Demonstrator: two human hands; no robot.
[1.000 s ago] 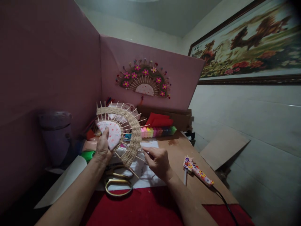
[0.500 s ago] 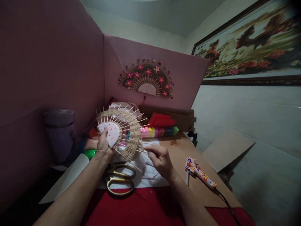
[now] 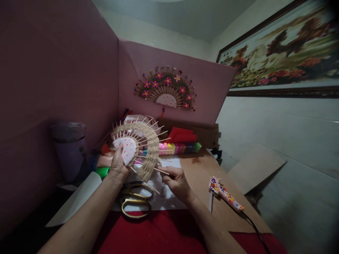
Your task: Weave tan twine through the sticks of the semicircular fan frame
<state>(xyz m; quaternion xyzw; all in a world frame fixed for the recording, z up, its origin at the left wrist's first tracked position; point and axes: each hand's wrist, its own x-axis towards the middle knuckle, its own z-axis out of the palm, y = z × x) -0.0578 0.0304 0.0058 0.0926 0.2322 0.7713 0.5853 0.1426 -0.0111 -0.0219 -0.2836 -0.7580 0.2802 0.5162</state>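
Head view: the left hand (image 3: 119,165) holds the fan (image 3: 152,146) by its dotted base (image 3: 129,147), above the scissors (image 3: 136,201). The right hand (image 3: 177,181), fingers bent narrow, is at the fan's lower right sticks (image 3: 161,171); whether it pinches any, I cannot tell. The glue gun (image 3: 225,195) lies right, on cardboard (image 3: 196,176); 1 flowered fan (image 3: 167,81) is on the pink panel (image 3: 209,83).

Fan ctr (image 3: 129,146) wht, red-dotted
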